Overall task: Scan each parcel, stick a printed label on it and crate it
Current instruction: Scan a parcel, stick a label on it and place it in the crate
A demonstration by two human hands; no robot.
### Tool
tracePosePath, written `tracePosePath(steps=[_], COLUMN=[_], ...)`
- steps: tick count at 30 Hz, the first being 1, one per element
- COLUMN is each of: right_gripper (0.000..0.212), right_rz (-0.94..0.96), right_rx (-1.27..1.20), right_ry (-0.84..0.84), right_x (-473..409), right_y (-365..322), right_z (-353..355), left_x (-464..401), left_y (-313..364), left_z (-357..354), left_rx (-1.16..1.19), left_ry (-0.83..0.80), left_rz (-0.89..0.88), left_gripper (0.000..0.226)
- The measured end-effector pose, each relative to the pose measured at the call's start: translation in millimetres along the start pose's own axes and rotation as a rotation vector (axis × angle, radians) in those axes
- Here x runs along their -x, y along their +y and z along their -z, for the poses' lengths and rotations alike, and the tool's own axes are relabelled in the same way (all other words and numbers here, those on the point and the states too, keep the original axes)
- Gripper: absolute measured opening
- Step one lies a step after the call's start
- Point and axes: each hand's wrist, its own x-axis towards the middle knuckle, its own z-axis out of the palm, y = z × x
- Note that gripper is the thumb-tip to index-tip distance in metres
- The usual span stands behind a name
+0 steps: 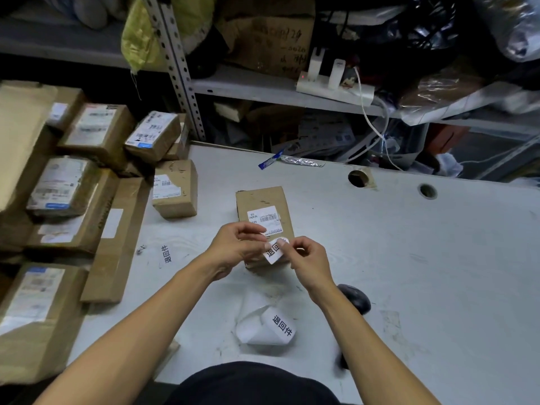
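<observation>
Desk (409, 258) is pale grey and pretty scuffed, with two round cable holes along its far edge and a printed sticker stuck straight onto the top at the left. Middle of it sits a small cardboard parcel (264, 211) with a white barcode label on top. Both hands are over its near end: left hand (236, 244) and right hand (306, 258) each pinch the same small white printed label (274, 251), fingers curled round its edges, holding it right at the parcel's near end. Closer to the person there's a curled strip of labels (267, 327) lying on the desk, and a dark scanner (355, 298) just right of the right wrist. Left side is stacked with more brown boxes (87, 171), most with shipping labels. Behind the desk is a metal shelf rack (263, 89) crammed with cardboard, plastic bags and a white power strip (333, 86) with plugs and cables dangling down.
</observation>
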Motion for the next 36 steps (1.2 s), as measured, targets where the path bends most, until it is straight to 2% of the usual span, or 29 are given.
tracePosePath(steps=[4, 6, 8, 12, 14, 19, 22, 24, 26, 27, 29, 31, 33, 35, 36], right_gripper=[0.023, 0.022, 0.021, 0.021, 0.023, 0.022, 0.021, 0.022, 0.024, 0.024, 0.027, 0.042, 0.042, 0.030, 0.028], right_rz=[0.073, 0.111, 0.116, 0.079, 0.051, 0.077, 0.111, 0.115, 0.128, 0.148, 0.125, -0.022, -0.106, -0.074, -0.062], right_rx=[0.268, 0.306, 0.277, 0.094, 0.023, 0.097, 0.250, 0.403, 0.518, 0.548, 0.500, 0.352, 0.279, 0.295, 0.288], right_ry=[0.129, 0.137, 0.136, 0.146, 0.141, 0.121, 0.128, 0.140, 0.175, 0.192, 0.199, 0.135, 0.068, 0.011, 0.000], right_x=[-10.8, -13.2, -14.7, -13.7, -13.1, -11.5, -12.9, -12.1, -10.4, -10.8, -14.5, -16.5, -15.5, -9.9, -5.9], right_y=[7.1, 8.8, 9.0, 7.5, 6.6, 3.0, 4.7, 6.8, 7.3, 7.6, 9.6, 7.2, 4.9, 0.3, -1.7], right_z=[-1.4, -3.3, -5.2, -3.9, -2.2, 4.0, 5.6, 3.9, 2.9, 2.3, 1.3, -1.2, -1.5, 1.2, 3.1], left_x=[-11.5, -12.9, -12.8, -9.7, -7.6, -7.4, -14.8, -19.2, -21.0, -20.7, -17.4, -12.9, -9.5, -5.0, -3.5], left_y=[-1.7, -4.4, -7.1, -7.2, -3.3, 10.6, 9.7, 2.9, -6.1, -9.3, -14.2, -18.0, -23.8, -27.9, -29.8], left_z=[0.3, -4.0, -8.1, -6.2, -1.7, 5.4, 7.3, 10.4, 11.7, 11.5, 11.4, 11.3, 11.6, 12.7, 14.4], left_rx=[-0.262, -0.418, -0.473, -0.382, -0.324, -0.264, -0.417, -0.586, -0.805, -0.898, -0.951, -0.783, -0.551, -0.434, -0.409], left_ry=[0.169, 0.203, 0.226, 0.244, 0.192, 0.040, 0.002, -0.018, 0.039, 0.111, 0.252, 0.272, 0.153, 0.079, 0.066], left_rz=[-0.083, -0.154, -0.207, -0.247, -0.257, -0.265, -0.256, -0.343, -0.495, -0.523, -0.380, -0.082, 0.099, 0.108, 0.084], left_gripper=[0.035, 0.032, 0.028, 0.027, 0.031, 0.041, 0.040, 0.038, 0.039, 0.046, 0.073, 0.092, 0.078, 0.056, 0.052])
